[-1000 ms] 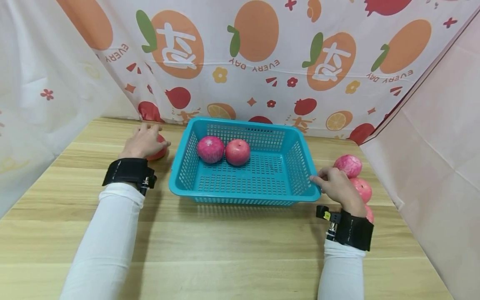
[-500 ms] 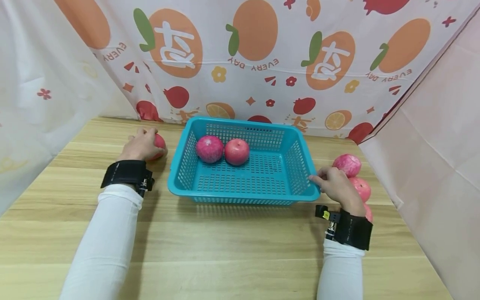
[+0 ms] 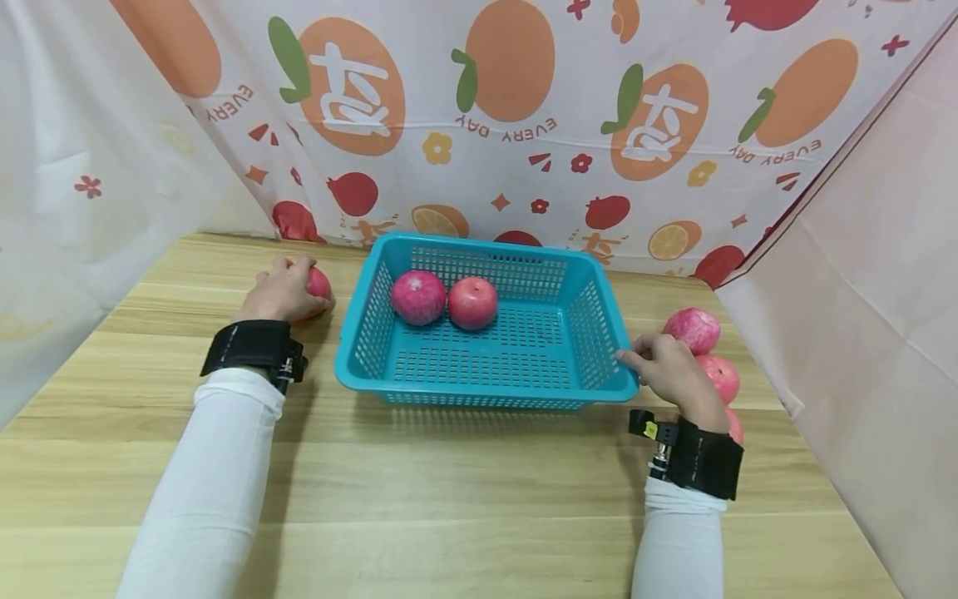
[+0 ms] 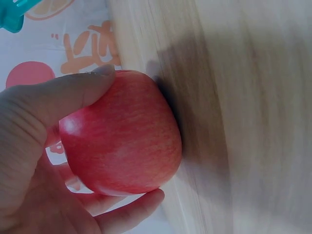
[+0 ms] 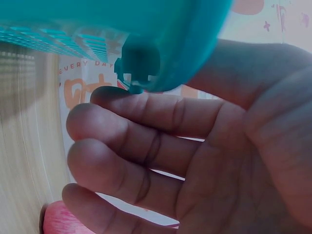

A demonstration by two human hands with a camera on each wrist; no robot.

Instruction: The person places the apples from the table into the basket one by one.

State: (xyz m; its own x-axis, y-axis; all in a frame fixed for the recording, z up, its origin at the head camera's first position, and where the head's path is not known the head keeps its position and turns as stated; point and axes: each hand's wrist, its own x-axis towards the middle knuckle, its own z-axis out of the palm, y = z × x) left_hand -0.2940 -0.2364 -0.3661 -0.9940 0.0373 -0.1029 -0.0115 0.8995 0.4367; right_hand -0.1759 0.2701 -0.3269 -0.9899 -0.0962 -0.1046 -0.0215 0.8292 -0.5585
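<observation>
Okay: streaky red apple (image 4: 124, 139) near worktop (image 3: 464, 499) back-left corner, in left hand (image 3: 275, 291), fingers (image 4: 129, 213) curled round; right hand (image 3: 677, 374) pinches basket (image 3: 486, 391).

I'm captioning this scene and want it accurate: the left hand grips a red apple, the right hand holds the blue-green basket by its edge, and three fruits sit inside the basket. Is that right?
Not the count: the head view shows two inside, a purplish fruit and a red one. The left hand does grip a red apple, and the right hand holds the blue-green basket by its edge.
</observation>
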